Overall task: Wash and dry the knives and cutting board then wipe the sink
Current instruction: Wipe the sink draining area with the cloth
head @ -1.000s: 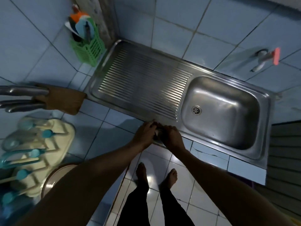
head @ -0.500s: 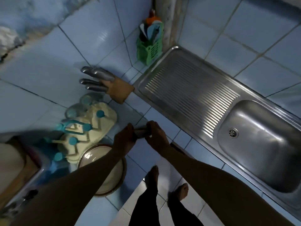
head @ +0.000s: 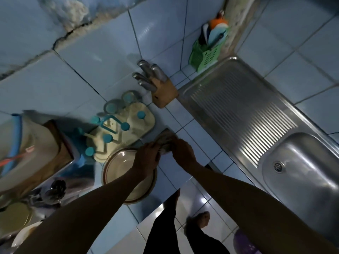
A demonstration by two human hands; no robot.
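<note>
Sink [head: 300, 173] sits at 3 o'clock in our view, steel basin with the drain [head: 278, 166] in it, ribbed drainboard [head: 238, 114] running off toward 1 o'clock. Knives: we see metal handles [head: 146, 76] sticking out of a wooden knife block [head: 164, 93] at 12 o'clock, block just beside the drainboard's far corner. We can't make out a cutting board for sure.

Both our hands meet near frame centre, over the blue tiled counter [head: 192, 143], well apart from the sink basin. Between them is a crumpled greyish cloth [head: 166, 139]; it's motion-blurred, so we can't tell the material. Left hand [head: 146, 160]: fingers curled, gripping the cloth's near-left end. Right hand [head: 183, 153]: fingers curled too, gripping the other end. The two hands are nearly touching, cloth bunched between them and poking out toward 12 o'clock.

Left hand hangs over the rim of a round brown-rimmed plate [head: 117, 167] at 9 o'clock of the hands. Just beyond that, at 10 o'clock, a cream rack with teal pegs [head: 124, 126], a couple of glasses [head: 111, 107] at its far edge. Green utensil caddy [head: 205, 54] in the wall corner at 1 o'clock, holding colourful utensils. Far left, 9 o'clock: a pale container with a blue rim [head: 16, 136], blurred. Tiled wall above it is cracked [head: 60, 37] at 11 o'clock. At 6 o'clock we see our dark trouser legs and a bare foot [head: 200, 219] on the floor tiles.
</note>
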